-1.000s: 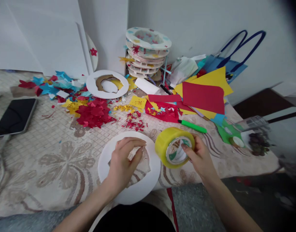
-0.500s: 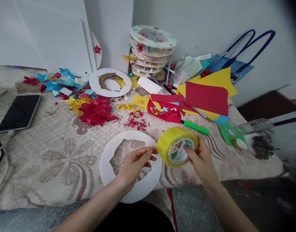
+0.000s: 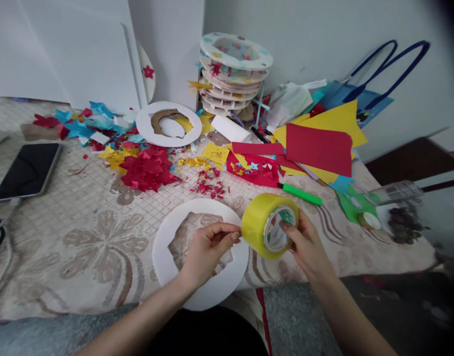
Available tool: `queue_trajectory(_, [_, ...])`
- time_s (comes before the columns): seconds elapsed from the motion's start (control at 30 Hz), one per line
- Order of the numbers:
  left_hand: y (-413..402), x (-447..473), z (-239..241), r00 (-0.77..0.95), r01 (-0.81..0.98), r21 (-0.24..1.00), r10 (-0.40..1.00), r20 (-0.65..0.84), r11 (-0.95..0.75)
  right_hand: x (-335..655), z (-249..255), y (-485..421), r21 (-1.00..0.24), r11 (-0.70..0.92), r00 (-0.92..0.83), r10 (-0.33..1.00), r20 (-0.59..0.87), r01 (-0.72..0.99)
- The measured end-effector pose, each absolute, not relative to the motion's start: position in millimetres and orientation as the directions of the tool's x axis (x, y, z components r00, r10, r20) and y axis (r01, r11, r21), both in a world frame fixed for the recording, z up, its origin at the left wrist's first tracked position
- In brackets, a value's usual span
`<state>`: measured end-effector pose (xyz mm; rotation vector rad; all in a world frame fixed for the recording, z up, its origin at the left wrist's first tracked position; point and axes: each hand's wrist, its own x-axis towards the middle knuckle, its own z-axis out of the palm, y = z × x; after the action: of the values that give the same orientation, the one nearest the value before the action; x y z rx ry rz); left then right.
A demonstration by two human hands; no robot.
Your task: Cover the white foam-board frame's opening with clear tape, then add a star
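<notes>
My right hand (image 3: 307,246) grips a wide roll of yellow packing tape (image 3: 262,222), with the thumb inside its core and the fingers behind. At the roll's left edge, my left hand (image 3: 208,252) is closed in a pinch, fingertips at or against the tape. Whether a loose tape end sits between them, I cannot make out. Beneath the left hand, a white ring (image 3: 167,269) with a star-like cut-out lies flat on the patterned tablecloth, partly hidden by that hand and forearm.
Red paper stars (image 3: 147,168) lie behind the ring, near a green-handled cutting tool (image 3: 301,194). Farther back stand stacked decorated rings (image 3: 236,52) and another white ring (image 3: 145,123). Red paper (image 3: 319,148) lies right; a phone (image 3: 28,170) lies left.
The tape roll has turned a little, showing more of its outer face. My left fingers have drawn closer together into a pinch at its edge. The view has shifted slightly.
</notes>
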<state>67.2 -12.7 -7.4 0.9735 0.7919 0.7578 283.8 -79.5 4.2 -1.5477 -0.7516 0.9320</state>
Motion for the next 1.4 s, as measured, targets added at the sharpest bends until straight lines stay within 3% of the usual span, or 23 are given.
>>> queue_trajectory(0.17, [-13.4, 66.1, -6.7, 0.456, -0.084, 0.993, 0.889, -0.038, 0.086, 283.2, 1.4, -78.5, -0.984, -0.169, 0.482, 0.858, -0.178, -0.063])
queue_trajectory(0.27, [-13.6, 63.3, -2.9, 0.393, 0.064, 0.976, 0.904, 0.168, -0.209, 284.0, -0.1, -78.4, -0.983, -0.182, 0.483, 0.857, -0.177, -0.037])
queue_trajectory(0.37, [-14.8, 60.4, 0.2, 0.357, 0.238, 0.803, 0.818, 0.451, -0.546, 284.2, -0.1, -78.4, -0.979, -0.206, 0.483, 0.857, -0.177, 0.007])
queue_trajectory(0.47, [-16.6, 59.3, 3.3, 0.385, 0.376, 0.583, 0.694, 0.609, -0.72, 284.4, -0.9, -78.4, -0.972, -0.228, 0.478, 0.86, -0.177, 0.051])
queue_trajectory(0.6, [-17.8, 61.5, 7.8, 0.404, 0.483, 0.451, 0.649, 0.645, -0.75, 284.5, -2.8, -78.6, -0.971, -0.224, 0.483, 0.861, -0.157, 0.084])
queue_trajectory(0.97, [-14.4, 63.6, 10.4, 0.447, 0.49, 0.435, 0.647, 0.618, -0.755, 278.9, 0.2, -80.1, -0.97, -0.238, 0.506, 0.844, -0.18, 0.053])
queue_trajectory(1.1, [-6.9, 63.0, 13.4, 0.472, 0.46, 0.507, 0.685, 0.556, -0.729, 281.0, -0.9, -82.2, -0.964, -0.216, 0.474, 0.872, -0.12, 0.154])
queue_trajectory(1.23, [-0.1, 60.5, 18.0, 0.509, 0.334, 0.673, 0.727, 0.461, -0.66, 285.0, 3.3, -84.5, -0.923, -0.155, 0.443, 0.896, 0.019, 0.353])
queue_trajectory(1.4, [4.7, 51.9, 28.4, 0.622, 0.203, 0.843, 0.73, 0.282, -0.498, 291.2, 6.1, -87.2, -0.878, -0.161, 0.31, 0.951, -0.015, 0.45])
